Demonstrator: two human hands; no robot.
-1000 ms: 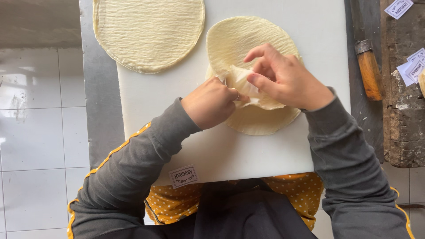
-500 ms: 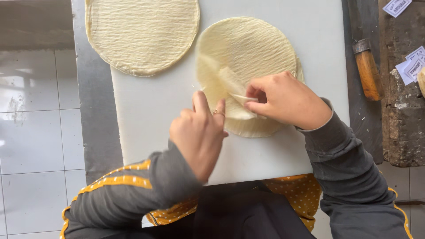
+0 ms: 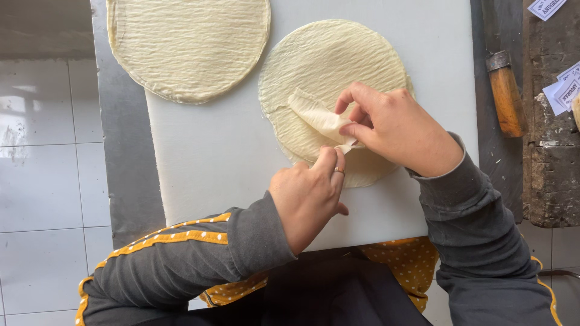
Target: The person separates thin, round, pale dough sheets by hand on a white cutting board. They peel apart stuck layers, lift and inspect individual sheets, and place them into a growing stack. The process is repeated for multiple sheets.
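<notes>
Two round, pale, ridged dough sheets lie on a white cutting board (image 3: 211,151). The larger sheet (image 3: 187,45) rests at the board's top left, partly cut off by the view's top edge. On the smaller stack of sheets (image 3: 338,66), a folded flap of dough (image 3: 317,118) is lifted. My right hand (image 3: 399,130) pinches that flap between thumb and fingers. My left hand (image 3: 308,196), with a ring on one finger, grips the flap's lower tip and presses at the stack's near edge. Both arms wear grey sleeves with yellow trim.
The board sits on a grey metal counter (image 3: 124,157). A wooden-handled tool (image 3: 504,93) lies to the right of the board, beside a rough dark block (image 3: 553,157) with paper slips (image 3: 565,90). White floor tiles (image 3: 42,175) show at left. A yellow dotted apron (image 3: 405,259) hangs below.
The view has shifted slightly. My left hand moved back up to the dough edge and took hold of the flap's tip; my right hand has kept its pinch on the flap.
</notes>
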